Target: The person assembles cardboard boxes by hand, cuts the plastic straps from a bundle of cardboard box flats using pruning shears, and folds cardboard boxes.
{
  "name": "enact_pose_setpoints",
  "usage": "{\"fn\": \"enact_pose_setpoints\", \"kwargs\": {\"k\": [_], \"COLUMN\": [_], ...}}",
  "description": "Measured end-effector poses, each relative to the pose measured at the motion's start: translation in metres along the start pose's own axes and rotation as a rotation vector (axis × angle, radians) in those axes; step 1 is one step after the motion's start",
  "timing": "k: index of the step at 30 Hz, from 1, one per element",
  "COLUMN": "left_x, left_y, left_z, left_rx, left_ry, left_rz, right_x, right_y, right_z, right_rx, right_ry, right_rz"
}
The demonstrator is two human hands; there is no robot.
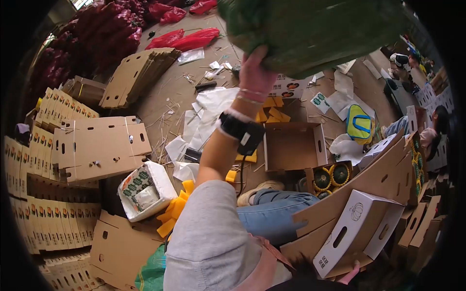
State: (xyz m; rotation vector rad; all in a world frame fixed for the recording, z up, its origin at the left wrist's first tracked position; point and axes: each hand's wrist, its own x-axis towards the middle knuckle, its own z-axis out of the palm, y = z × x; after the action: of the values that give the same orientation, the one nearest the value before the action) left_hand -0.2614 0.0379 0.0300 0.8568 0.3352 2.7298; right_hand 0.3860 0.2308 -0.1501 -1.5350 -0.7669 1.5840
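Observation:
My left hand (259, 72), on a raised arm with a black wrist device, is closed on the lower edge of a blurred green sack (310, 36). The sack runs out of the top of the view. My right hand (350, 274) shows only partly at the bottom, its thumb over the edge of a tilted white-and-brown cardboard box (357, 228) printed with a pumpkin. The other fingers are hidden. Beyond that box, green pumpkins in yellow foam nets (331, 178) sit beside an open brown carton (293, 145).
Flattened cartons (104, 145) are stacked at left, near a white foam box (147, 190) and yellow foam pieces (173, 213). Paper and scraps litter the floor. Dark red net sacks (92, 43) stand at the back left. Another person (429, 133) is at right, by a yellow-green bag (359, 123).

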Motion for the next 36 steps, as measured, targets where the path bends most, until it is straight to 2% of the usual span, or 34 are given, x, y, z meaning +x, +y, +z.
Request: {"fn": "enact_pose_setpoints", "kwargs": {"k": [1, 2, 4, 7, 9, 10, 11, 13, 14, 15, 16, 17, 18, 20, 21, 22, 23, 24, 26, 28, 30, 31, 32, 33, 34, 36], "left_x": [-0.03, -0.074, -0.133, -0.181, -0.168, -0.16, -0.152, -0.132, -0.125, -0.123, -0.13, -0.137, -0.149, -0.174, -0.196, -0.211, -0.23, -0.254, -0.287, -0.301, -0.309, -0.307, -0.305, -0.305, -0.291, -0.3], "left_y": [0.034, 0.094, 0.147, 0.21, 0.233, 0.244, 0.251, 0.244, 0.232, 0.212, 0.19, 0.155, 0.129, 0.072, 0.038, 0.015, -0.009, -0.035, -0.069, -0.094, -0.115, -0.125, -0.131, -0.135, -0.142, -0.176], "left_z": [-0.021, -0.046, -0.123, -0.198, -0.21, -0.216, -0.223, -0.23, -0.232, -0.226, -0.232, -0.215, -0.209, -0.202, -0.228, -0.216, -0.223, -0.271, -0.255, -0.258, -0.26, -0.265, -0.274, -0.283, -0.273, -0.308], "left_rx": [0.079, 0.139, 0.255, 0.847, 0.638, 0.521, 0.519, 0.644, 0.695, 0.737, 0.792, 0.837, 0.779, 0.704, 0.592, 0.603, 0.609, 0.403, 0.594, 0.536, 0.439, 0.91, 1.326, 1.668, 1.894, 1.954], "left_ry": [0.109, 0.086, 0.41, 0.555, 0.81, 0.937, 1.024, 1.186, 1.274, 1.265, 0.952, 0.835, 0.661, 0.489, 0.572, 0.51, 0.652, 0.707, 0.859, 0.982, 0.923, 0.402, -0.163, -0.758, -0.819, -0.692], "left_rz": [0.003, -0.043, -0.033, 0.127, 0.073, 0.066, 0.015, -0.245, -0.403, -0.531, -0.62, -0.653, -0.816, -1.261, -1.444, -1.594, -1.66, -1.77, -1.592, -1.66, -1.683, -1.714, -1.624, -1.405, -1.585, -1.501], "right_x": [-0.001, -0.001, -0.003, -0.008, -0.024, -0.047, -0.039, -0.016, -0.039, -0.057, -0.061, -0.051, -0.05, -0.092, -0.103, -0.112, -0.118, -0.122, -0.13, -0.167, -0.197, -0.204, -0.208, -0.208, -0.208, -0.207], "right_y": [0.001, 0.006, 0.005, -0.001, -0.015, -0.024, -0.024, -0.018, -0.029, -0.035, -0.031, -0.022, -0.017, -0.025, -0.026, -0.026, -0.023, -0.02, -0.014, -0.023, -0.028, -0.029, -0.029, -0.027, -0.025, -0.023], "right_z": [-0.003, -0.004, -0.01, -0.01, 0.002, 0.02, 0.018, 0.008, 0.035, 0.051, 0.053, 0.043, 0.04, 0.065, 0.071, 0.075, 0.079, 0.079, 0.074, 0.089, 0.101, 0.108, 0.112, 0.109, 0.109, 0.11], "right_rx": [-0.001, 0.018, 0.019, 0.016, -0.035, -0.121, -0.106, -0.314, -0.258, -0.32, -0.301, -0.292, -0.282, -0.241, -0.259, -0.275, -0.287, -0.48, -0.873, -0.857, -0.941, -0.94, -0.937, -0.944, -0.939, -0.93], "right_ry": [-0.013, -0.025, -0.034, -0.074, -0.134, -0.054, -0.076, -0.04, -0.014, 0.005, 0.025, 0.014, 0.02, -0.005, 0.004, 0.015, 0.028, 0.032, 0.058, -0.172, -0.251, -0.224, -0.198, -0.19, -0.164, -0.121], "right_rz": [-0.009, -0.007, -0.027, -0.055, -0.032, -0.119, -0.112, -0.338, -0.319, -0.371, -0.395, -0.413, -0.442, -0.493, -0.506, -0.519, -0.535, -0.626, -0.813, -0.679, -0.622, -0.625, -0.621, -0.634, -0.632, -0.635]}}
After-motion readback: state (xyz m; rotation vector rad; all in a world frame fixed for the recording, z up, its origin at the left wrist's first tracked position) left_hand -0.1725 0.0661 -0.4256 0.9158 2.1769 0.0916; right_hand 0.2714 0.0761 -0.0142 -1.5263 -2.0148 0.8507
